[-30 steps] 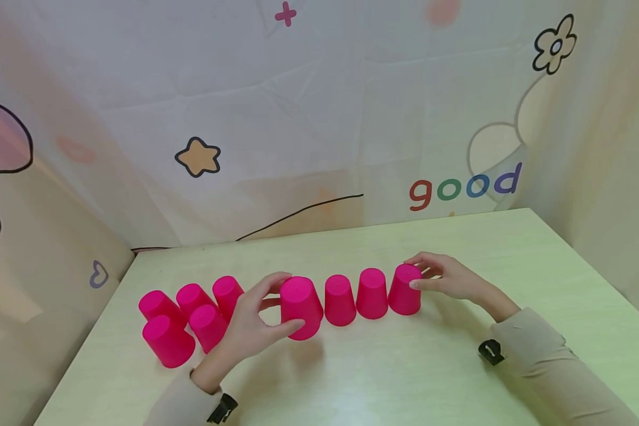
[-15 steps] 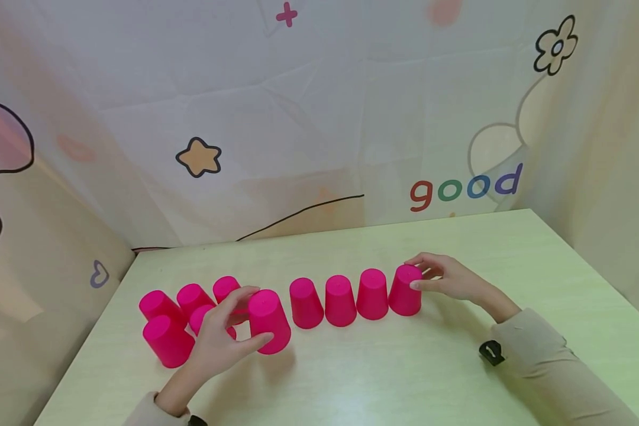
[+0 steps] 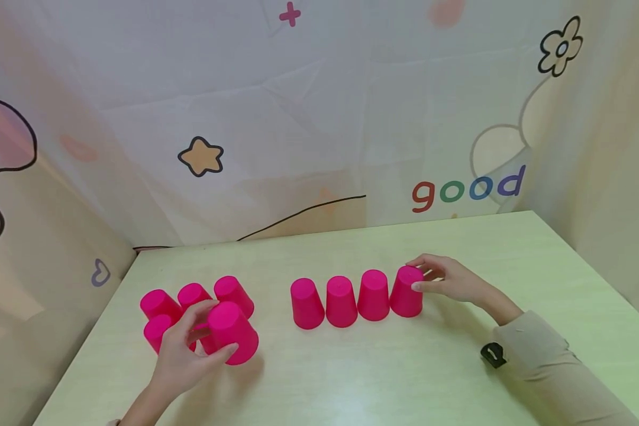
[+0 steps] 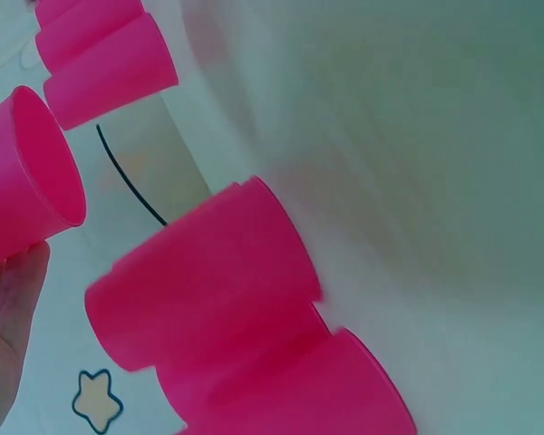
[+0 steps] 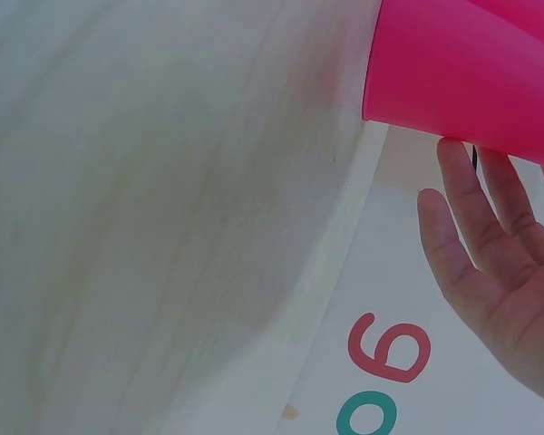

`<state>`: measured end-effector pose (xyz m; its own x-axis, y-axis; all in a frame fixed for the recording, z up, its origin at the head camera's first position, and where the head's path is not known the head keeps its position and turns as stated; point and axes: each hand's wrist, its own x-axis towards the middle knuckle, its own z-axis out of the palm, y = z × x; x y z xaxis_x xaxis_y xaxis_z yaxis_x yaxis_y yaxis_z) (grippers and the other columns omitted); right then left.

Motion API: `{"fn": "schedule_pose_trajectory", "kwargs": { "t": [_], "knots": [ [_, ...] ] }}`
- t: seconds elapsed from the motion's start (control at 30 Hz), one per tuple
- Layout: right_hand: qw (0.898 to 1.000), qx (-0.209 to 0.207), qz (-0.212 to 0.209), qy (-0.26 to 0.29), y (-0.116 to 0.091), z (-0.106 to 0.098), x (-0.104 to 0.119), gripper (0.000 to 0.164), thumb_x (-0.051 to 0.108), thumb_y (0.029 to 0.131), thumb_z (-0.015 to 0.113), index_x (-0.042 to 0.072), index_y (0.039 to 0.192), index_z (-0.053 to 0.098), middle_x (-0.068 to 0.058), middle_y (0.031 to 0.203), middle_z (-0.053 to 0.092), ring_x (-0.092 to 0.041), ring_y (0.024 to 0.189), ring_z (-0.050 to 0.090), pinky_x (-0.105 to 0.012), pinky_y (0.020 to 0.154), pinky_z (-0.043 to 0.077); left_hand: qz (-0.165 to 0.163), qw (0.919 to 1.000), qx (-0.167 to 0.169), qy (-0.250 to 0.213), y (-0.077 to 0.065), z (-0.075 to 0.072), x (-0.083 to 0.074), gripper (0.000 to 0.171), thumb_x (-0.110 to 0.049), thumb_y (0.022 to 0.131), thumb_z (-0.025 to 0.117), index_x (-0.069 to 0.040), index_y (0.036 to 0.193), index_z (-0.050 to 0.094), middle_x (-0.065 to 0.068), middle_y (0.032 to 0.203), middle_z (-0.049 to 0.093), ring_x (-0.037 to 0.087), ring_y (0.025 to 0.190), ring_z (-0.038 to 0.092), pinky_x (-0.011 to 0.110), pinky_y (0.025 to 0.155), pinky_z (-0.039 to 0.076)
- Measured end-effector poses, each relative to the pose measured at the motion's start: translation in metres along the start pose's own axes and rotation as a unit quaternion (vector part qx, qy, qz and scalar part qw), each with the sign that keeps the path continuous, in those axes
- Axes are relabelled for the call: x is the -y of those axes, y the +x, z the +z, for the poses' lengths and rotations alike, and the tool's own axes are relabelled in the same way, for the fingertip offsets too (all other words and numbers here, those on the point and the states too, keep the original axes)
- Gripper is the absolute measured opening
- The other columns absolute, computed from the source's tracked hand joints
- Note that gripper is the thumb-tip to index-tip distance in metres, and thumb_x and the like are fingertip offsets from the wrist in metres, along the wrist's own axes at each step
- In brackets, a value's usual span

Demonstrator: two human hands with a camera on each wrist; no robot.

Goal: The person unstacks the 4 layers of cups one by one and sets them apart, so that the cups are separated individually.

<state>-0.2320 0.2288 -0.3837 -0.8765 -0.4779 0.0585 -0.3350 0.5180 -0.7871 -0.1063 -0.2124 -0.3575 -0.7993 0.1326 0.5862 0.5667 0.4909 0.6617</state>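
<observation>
My left hand (image 3: 183, 361) grips an upside-down pink plastic cup (image 3: 235, 340) between thumb and fingers. In the left wrist view the held cup's open rim (image 4: 56, 172) is tilted and off the table. It overlaps a group of upside-down pink cups (image 3: 158, 303) at the left, hiding part of one. My right hand (image 3: 449, 281) holds the rightmost cup (image 3: 404, 302) of a row, thumb on the near side and fingers at the far side. That cup stands upside down on the table. The rest of the row, pink cups (image 3: 342, 305) too, stands to its left.
The pale wooden table (image 3: 362, 378) ends at a printed cloth backdrop (image 3: 309, 118) behind the cups. A gap of bare tabletop lies between the row and the left group. Both forearms reach in from the near side.
My left hand has carried its cup leftward from the left end of the row to the front of the left group. The right hand has stayed at its cup.
</observation>
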Motion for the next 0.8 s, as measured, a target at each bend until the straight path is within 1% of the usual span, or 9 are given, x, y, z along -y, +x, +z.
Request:
{"fn": "schedule_pose_trajectory", "kwargs": {
  "t": [0.07,0.17,0.3,0.4,0.5,0.6,0.73,0.8],
  "knots": [
    [1.000,0.001,0.002,0.001,-0.001,0.000,0.001,0.040,0.019,0.082,0.067,0.002,0.116,0.053,-0.014,0.108,0.056,-0.029,0.098,0.055,-0.036,0.077,0.051,-0.013,0.9998,-0.010,0.010,-0.004,-0.005,0.000,0.063,0.015,0.054,0.078,0.004,0.111,0.052,0.001,0.095,0.060,0.003,0.083,0.056,0.015,0.067,0.050],
    [1.000,0.002,0.000,0.001,-0.002,0.000,0.001,0.041,0.018,0.082,0.067,0.002,0.116,0.052,-0.014,0.109,0.056,-0.030,0.098,0.055,-0.037,0.077,0.051,-0.040,0.9987,-0.018,0.024,-0.011,-0.010,0.010,0.066,0.013,0.054,0.079,0.000,0.113,0.053,-0.002,0.095,0.059,0.003,0.082,0.056,0.015,0.066,0.050],
    [1.000,0.001,-0.005,0.001,-0.001,0.000,0.000,0.041,0.018,0.082,0.067,0.001,0.117,0.052,-0.015,0.109,0.056,-0.030,0.098,0.055,-0.038,0.077,0.051,-0.071,0.9966,-0.016,0.037,-0.021,-0.017,0.025,0.068,0.008,0.056,0.082,-0.005,0.116,0.052,-0.003,0.098,0.059,0.003,0.085,0.058,0.016,0.068,0.050],
    [1.000,0.001,-0.002,0.001,0.001,0.000,-0.002,0.041,0.019,0.082,0.067,0.002,0.117,0.052,-0.014,0.109,0.056,-0.030,0.098,0.055,-0.037,0.077,0.051,-0.096,0.9941,-0.015,0.050,-0.027,-0.023,0.029,0.068,0.003,0.057,0.083,-0.006,0.116,0.051,-0.003,0.098,0.059,0.003,0.084,0.058,0.018,0.067,0.052],
    [1.000,0.003,0.002,0.002,0.001,0.001,-0.003,0.041,0.020,0.082,0.067,0.003,0.116,0.053,-0.013,0.108,0.056,-0.030,0.098,0.055,-0.037,0.076,0.051,-0.115,0.9905,-0.012,0.075,-0.032,-0.030,0.032,0.067,0.000,0.058,0.084,-0.007,0.115,0.050,-0.003,0.096,0.059,0.003,0.081,0.058,0.021,0.064,0.052],
    [1.000,0.002,0.000,0.002,0.001,0.000,-0.004,0.041,0.020,0.082,0.067,0.003,0.116,0.053,-0.013,0.108,0.056,-0.031,0.098,0.055,-0.038,0.077,0.051,-0.126,0.9869,0.005,0.101,-0.036,-0.035,0.036,0.067,-0.004,0.059,0.084,-0.007,0.116,0.049,0.000,0.095,0.058,0.003,0.079,0.057,0.024,0.062,0.053],
    [1.000,0.000,0.000,0.003,0.000,-0.001,-0.002,0.041,0.019,0.082,0.067,0.003,0.116,0.053,-0.013,0.108,0.056,-0.032,0.099,0.054,-0.038,0.077,0.051,-0.149,0.9811,0.047,0.114,-0.039,-0.041,0.042,0.066,-0.012,0.063,0.083,-0.008,0.119,0.049,0.002,0.098,0.058,0.003,0.081,0.055,0.025,0.063,0.053],
    [1.000,0.002,0.000,0.005,-0.001,-0.001,-0.001,0.041,0.019,0.082,0.067,0.002,0.116,0.053,-0.014,0.108,0.056,-0.032,0.099,0.054,-0.037,0.077,0.051,-0.157,0.9782,0.063,0.121,-0.039,-0.042,0.045,0.065,-0.014,0.064,0.083,-0.009,0.120,0.050,0.002,0.100,0.057,0.003,0.082,0.054,0.025,0.064,0.053]
  ]
}}
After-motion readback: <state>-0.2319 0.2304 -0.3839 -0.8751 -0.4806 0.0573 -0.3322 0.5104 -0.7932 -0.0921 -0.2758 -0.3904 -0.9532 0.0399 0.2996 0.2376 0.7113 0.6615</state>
